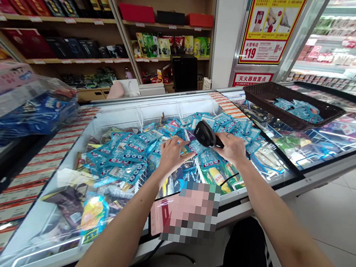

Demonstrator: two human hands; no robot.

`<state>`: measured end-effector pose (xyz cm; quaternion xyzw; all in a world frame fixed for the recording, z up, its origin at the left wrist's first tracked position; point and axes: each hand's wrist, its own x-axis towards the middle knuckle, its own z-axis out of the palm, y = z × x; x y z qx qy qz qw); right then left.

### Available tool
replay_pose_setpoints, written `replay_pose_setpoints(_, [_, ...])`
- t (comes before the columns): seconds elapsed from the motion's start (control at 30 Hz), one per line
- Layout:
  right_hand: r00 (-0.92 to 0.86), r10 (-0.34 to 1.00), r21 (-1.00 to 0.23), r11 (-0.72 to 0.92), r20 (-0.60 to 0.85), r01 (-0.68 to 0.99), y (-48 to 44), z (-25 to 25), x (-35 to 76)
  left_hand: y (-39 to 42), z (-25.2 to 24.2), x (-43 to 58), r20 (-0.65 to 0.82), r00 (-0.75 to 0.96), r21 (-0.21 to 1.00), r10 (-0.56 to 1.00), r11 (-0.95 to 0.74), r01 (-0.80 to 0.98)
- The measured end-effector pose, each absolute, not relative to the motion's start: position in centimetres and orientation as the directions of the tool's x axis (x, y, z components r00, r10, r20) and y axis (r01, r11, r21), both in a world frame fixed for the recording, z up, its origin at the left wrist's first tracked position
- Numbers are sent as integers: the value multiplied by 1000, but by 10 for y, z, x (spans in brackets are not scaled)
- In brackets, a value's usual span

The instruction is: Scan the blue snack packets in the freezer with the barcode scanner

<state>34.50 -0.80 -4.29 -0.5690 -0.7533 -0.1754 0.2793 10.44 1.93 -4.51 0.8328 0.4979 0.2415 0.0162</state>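
My right hand [231,147] is wrapped round the handle of a black barcode scanner [205,133], its head turned toward the left over the freezer. Just left of the scanner, my left hand [172,154] reaches over the small blue packets, thumb and fingers apart, with nothing seen between them. Many flat blue packets [131,147] lie heaped across the chest freezer [117,114], on both sides of my hands. Below my left hand, a phone or tablet with a pink screen [159,217] rests at the freezer's near edge; part of it is blurred out.
A dark brown basket [262,102] holding more blue packets stands on the right. Plastic-wrapped packs [19,104] are stacked at left. Shelves with bottles and boxes [137,13] rise behind. A black cable [229,179] hangs near my right wrist.
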Motion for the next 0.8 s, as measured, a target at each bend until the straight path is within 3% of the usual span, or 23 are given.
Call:
replay_pose_setpoints(0.37, [-200,757,-51,293,622,955,-8,-43,345,26,-48,94,407,180,617,895,-415,669])
replay_pose_setpoints(0.8, [-195,748,-106,334,634,937,-11,-43,348,26,-47,88,407,149,741,901,-421,523])
